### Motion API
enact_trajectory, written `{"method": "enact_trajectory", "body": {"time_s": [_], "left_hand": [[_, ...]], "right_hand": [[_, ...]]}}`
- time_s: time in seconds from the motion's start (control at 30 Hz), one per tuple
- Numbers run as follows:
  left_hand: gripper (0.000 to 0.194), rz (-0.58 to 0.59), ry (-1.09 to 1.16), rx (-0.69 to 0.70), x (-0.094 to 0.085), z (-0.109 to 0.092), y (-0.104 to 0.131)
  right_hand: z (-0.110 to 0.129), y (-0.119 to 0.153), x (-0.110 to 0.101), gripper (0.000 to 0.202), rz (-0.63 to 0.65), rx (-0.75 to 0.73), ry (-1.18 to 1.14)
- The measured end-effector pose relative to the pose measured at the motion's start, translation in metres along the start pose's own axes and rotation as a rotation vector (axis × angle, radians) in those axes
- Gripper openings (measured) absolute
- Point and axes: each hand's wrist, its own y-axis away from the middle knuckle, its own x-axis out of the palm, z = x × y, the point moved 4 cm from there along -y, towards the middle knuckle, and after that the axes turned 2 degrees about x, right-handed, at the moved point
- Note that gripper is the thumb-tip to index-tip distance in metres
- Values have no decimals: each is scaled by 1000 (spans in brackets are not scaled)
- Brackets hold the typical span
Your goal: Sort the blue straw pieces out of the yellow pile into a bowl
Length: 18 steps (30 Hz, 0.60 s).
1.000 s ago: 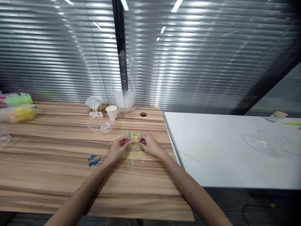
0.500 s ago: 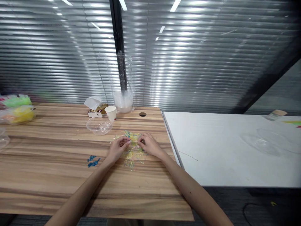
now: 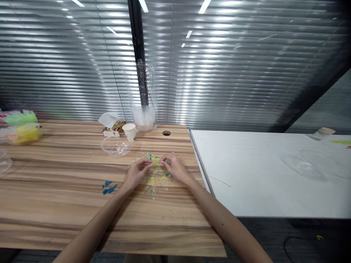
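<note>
A loose heap of small yellow, green and blue pieces (image 3: 155, 174) is spread flat on the wooden bench (image 3: 68, 204), partly covered by both hands.

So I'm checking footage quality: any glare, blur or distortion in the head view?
Head view: ceiling lights glare off the window blinds; corners darken; the small pieces between left hand and right hand are too fine to resolve; wooden table evenly lit.

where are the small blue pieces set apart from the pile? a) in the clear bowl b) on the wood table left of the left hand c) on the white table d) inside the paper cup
b: the blue pieces lie on the bare wood table, left of the left hand.
</note>
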Motion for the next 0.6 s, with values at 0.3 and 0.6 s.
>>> {"method": "enact_trajectory", "body": {"time_s": [0.3,0.6], "left_hand": [[30,-4,10,-7,0,1,0],[30,5,12,0,1,1,0]], "right_hand": [[-1,-1,-1,18,-9,6,-35],[0,-2,1,19,-5,12,-66]]}}
